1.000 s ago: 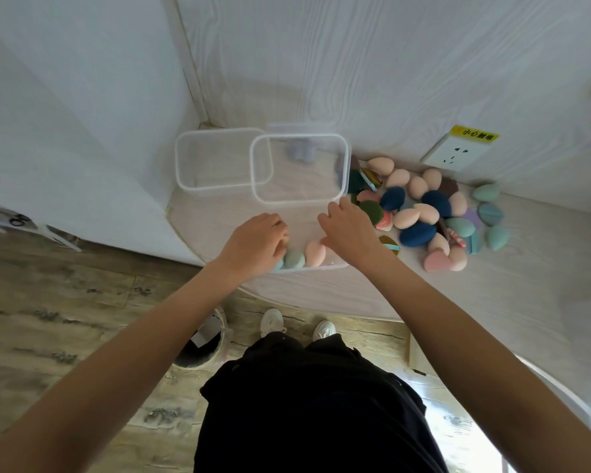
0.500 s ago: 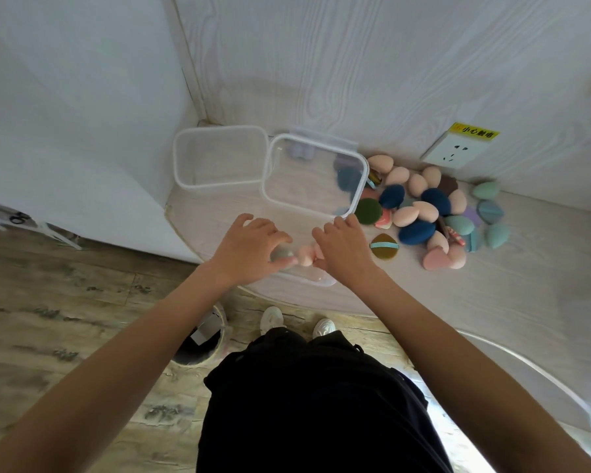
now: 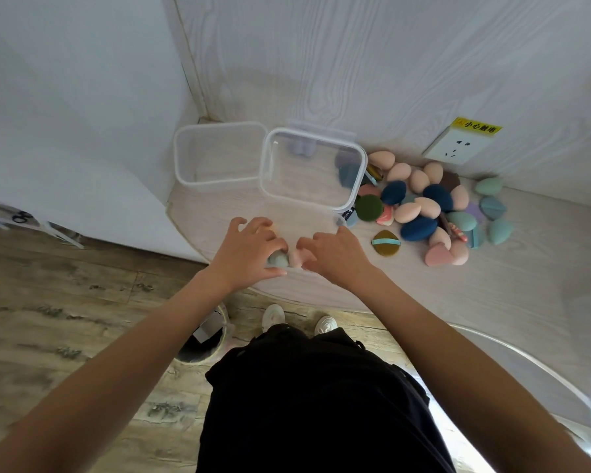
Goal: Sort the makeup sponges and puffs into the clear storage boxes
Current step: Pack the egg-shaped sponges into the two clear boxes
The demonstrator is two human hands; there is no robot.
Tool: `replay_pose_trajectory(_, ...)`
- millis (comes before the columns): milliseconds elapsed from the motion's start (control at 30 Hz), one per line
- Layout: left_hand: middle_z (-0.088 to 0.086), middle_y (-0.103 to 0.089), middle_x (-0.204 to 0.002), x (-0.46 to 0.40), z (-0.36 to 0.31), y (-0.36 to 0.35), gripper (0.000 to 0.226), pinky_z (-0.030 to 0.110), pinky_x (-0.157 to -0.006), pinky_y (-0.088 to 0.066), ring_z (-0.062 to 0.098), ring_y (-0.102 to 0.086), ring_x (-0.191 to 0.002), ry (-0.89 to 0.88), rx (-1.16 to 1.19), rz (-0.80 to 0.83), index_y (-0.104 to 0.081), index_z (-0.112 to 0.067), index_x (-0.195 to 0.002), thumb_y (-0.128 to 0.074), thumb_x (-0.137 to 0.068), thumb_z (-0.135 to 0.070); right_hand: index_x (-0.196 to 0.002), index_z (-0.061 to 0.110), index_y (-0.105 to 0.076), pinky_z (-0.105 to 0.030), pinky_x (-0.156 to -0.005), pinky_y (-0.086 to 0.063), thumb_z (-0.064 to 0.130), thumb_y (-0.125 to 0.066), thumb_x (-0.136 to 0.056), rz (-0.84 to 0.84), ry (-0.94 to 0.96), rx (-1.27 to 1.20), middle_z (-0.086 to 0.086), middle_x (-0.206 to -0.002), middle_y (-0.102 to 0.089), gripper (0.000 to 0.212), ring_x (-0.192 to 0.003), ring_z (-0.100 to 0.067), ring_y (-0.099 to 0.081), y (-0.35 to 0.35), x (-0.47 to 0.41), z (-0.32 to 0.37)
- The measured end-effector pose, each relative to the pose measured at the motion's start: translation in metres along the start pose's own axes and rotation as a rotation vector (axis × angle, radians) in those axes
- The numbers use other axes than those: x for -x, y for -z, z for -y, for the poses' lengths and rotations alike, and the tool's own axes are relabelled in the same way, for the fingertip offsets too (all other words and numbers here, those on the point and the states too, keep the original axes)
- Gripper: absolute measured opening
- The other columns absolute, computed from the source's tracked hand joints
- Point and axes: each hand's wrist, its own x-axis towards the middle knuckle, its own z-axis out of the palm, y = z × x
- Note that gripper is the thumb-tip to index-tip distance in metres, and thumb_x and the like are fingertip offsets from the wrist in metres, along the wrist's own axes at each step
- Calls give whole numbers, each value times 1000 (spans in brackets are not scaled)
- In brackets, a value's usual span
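A low clear box sits at the table's front edge with a teal sponge and a pink sponge showing inside it. My left hand grips its left end and my right hand grips its right end, fingers curled over the sponges. Behind it a second clear box stands tilted. A third clear box rests in the corner with nothing in it. A pile of sponges and puffs in pink, navy, teal and olive lies to the right.
White walls close in at the left and behind. A wall socket with a yellow label sits behind the pile. An olive puff with a teal strap lies alone near my right hand. A bin stands on the floor below the table edge.
The front box with the sponges has been drawn toward the table's front edge by both hands. The second clear box behind it has tipped up from flat to tilted.
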Motion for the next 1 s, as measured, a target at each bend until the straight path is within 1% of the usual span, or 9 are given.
replay_pose_trajectory(100, -8, -67, -103, -2, 0, -1, 37, 48, -97, -24, 22, -41, -125, -6, -20, -1, -64, -29, -102, -62, -76, -56, -127, 28, -48, -33, -90, -35, 39, -42, -95, 59, -42, -42, -3, -105, -64, 34, -97, -23, -61, 5, 2, 1)
replay_pose_trajectory(167, -9, -67, -102, -3, 0, -1, 38, 49, -96, -25, 22, -43, -124, -2, -22, -7, -64, -29, -102, -63, -75, -56, -133, 28, -45, -37, -98, -32, 36, -40, -97, 120, -20, -6, -4, -107, -66, 37, -103, -24, -58, 8, 1, -2)
replay_pose_trajectory(233, -7, -68, -98, -3, -1, -2, 38, 50, -94, -28, 24, -47, -120, -4, -36, -30, -66, -28, -99, -66, -72, -56, -139, 23, -36, -44, -105, -26, 34, -38, -97, 137, 18, 49, -9, -113, -64, 44, -111, -28, -53, 10, 0, -6)
replay_pose_trajectory(333, -5, -69, -92, -5, -3, -5, 38, 50, -90, -34, 28, -54, -111, -5, -51, -82, -66, -27, -94, -71, -68, -54, -145, 17, -24, -45, -108, -21, 31, -37, -98, 138, 19, 21, -13, -119, -61, 50, -116, -31, -49, 10, 2, -7)
replay_pose_trajectory(500, -2, -67, -96, -9, -9, -8, 39, 50, -89, -34, 31, -55, -108, 2, -39, -117, -66, -26, -95, -73, -66, -52, -137, 24, -38, -40, -101, -28, 21, -37, -99, 39, 3, -31, -6, -115, -63, 38, -115, -27, -47, 1, 7, -17)
replay_pose_trajectory(700, -2, -65, -103, -9, -9, -7, 49, 50, -91, -32, 28, -53, -111, 24, -9, -130, -65, -24, -101, -69, -66, -58, -136, 27, -44, -34, -104, -26, 19, -42, -98, -93, 19, -150, -3, -139, -47, 39, -128, -22, -39, -6, 21, -25)
replay_pose_trajectory(800, -5, -65, -104, -8, -7, -2, 53, 50, -94, -32, 22, -56, -109, 43, 39, -169, -66, -26, -101, -51, -70, -67, -131, 28, -51, -34, -101, -29, 18, -44, -97, -140, 32, -204, -4, -135, -51, 37, -124, -23, -43, -5, 22, -25)
replay_pose_trajectory(867, -6, -65, -104, -7, -6, 0, 50, 50, -96, -31, 19, -57, -106, 53, 73, -181, -66, -27, -99, -42, -75, -64, -127, 30, -55, -33, -94, -30, 19, -43, -97, -159, 31, -221, 0, -126, -57, 34, -116, -22, -47, -5, 21, -25)
replay_pose_trajectory(1000, -5, -64, -108, -7, -5, -1, 51, 52, -98, -28, 22, -54, -113, 50, 78, -127, -68, -28, -95, -35, -76, -60, -131, 34, -50, -33, -92, -27, 22, -37, -99, -139, 41, -142, 4, -114, -65, 37, -112, -20, -49, -7, 17, -24)
